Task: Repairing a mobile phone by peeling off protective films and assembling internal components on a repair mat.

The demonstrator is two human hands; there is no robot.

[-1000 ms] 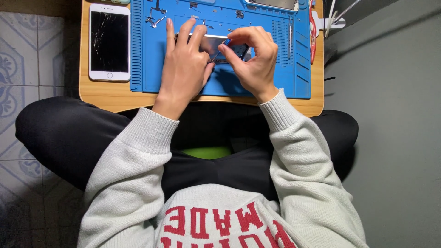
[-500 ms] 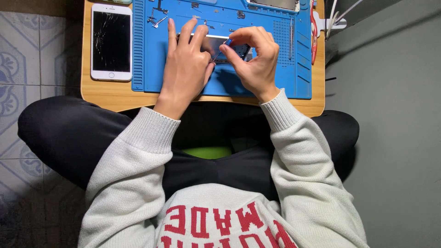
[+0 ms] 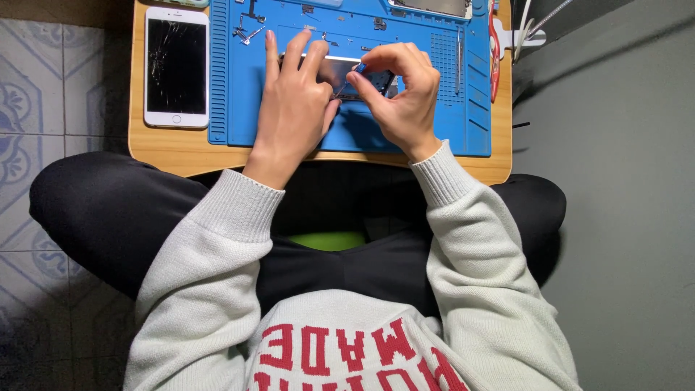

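Two hands meet over the middle of a small wooden lap table (image 3: pixel 166 148), and the person sits cross-legged behind it in black trousers and a pale knit sweater. Nearest the body, along the table's front edge, runs a strip of bare wood; beyond it lies a blue repair mat (image 3: pixel 449 134) that covers most of the top.

On the mat's centre sits an opened phone body (image 3: pixel 340 72) — a silver frame with dark innards, mostly hidden under the fingers. The left hand (image 3: pixel 293 101) lies flat across its left part, fingers spread and pressing down, palm toward the front edge. The right hand (image 3: pixel 402 94) comes in from the right, thumb and forefinger pinched together on a small blue-tipped tool or part (image 3: pixel 360 67) right at the frame's upper side; what exactly it is I cannot tell.

To my eye this is fine picking work inside the frame, and it would go best with the left hand holding the body dead steady while the pinch moves slowly and lightly.

Further off, a white phone with a cracked screen (image 3: pixel 176 66) rests at the table's left edge beside the mat, loose small parts (image 3: pixel 246 30) are scattered near the mat's far left corner, and a red-handled tool (image 3: pixel 494 51) lies along its right edge.
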